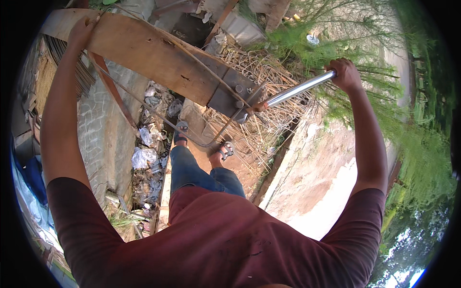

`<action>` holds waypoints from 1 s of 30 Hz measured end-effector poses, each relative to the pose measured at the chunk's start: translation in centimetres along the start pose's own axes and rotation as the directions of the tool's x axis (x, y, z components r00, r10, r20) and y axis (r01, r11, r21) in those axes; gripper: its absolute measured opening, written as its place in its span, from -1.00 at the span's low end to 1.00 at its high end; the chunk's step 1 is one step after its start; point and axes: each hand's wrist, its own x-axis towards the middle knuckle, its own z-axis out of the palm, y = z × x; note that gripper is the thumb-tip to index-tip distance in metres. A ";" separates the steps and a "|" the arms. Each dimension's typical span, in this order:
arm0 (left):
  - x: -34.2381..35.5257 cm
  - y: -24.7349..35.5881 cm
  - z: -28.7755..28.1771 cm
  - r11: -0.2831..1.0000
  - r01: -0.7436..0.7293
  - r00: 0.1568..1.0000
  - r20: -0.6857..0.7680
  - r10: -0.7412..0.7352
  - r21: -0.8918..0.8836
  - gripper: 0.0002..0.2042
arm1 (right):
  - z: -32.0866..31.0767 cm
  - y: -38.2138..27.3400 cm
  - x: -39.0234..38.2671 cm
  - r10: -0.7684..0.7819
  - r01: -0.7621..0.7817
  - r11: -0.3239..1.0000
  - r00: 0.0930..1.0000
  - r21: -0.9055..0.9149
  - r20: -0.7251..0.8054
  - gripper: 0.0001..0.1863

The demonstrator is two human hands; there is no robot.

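Two hands at work here, spread wide apart: the right hand (345, 74) is clenched round the far end of one silver pipe (300, 90), fingers wrapped right over it. The left hand (82, 32) is up at the far left end of one long wooden plank (149, 57), fingers curled at its edge, and whether it grips a rod there too, I cannot tell. Down the pipe we go, and its lower end meets one rusty stub (260, 106) at the plank's right end, beside two round pegs (238, 89) on a dark metal plate (222, 98). One bent rod (207, 145) curves below the plank, just above two sandals (226, 151), with a heap of thin rods (261, 65) behind, too tangled to count
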 end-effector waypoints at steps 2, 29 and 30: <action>-0.6 -1.2 0.3 0.994 -0.089 0.990 -0.115 0.081 -0.065 -0.43 | 0.9 0.3 -0.4 -0.115 0.118 0.993 0.983 0.006 -0.146 -0.90; -0.8 1.0 0.4 0.998 0.054 0.989 -0.133 -0.059 -0.038 -0.50 | 6.1 -6.4 -15.8 0.367 -0.359 0.928 0.843 0.096 -0.394 -0.73; -0.9 0.8 0.0 0.997 0.079 0.995 -0.063 -0.080 -0.020 -0.51 | 6.7 -9.7 -19.6 0.500 -0.480 0.866 0.816 0.143 -0.288 -0.73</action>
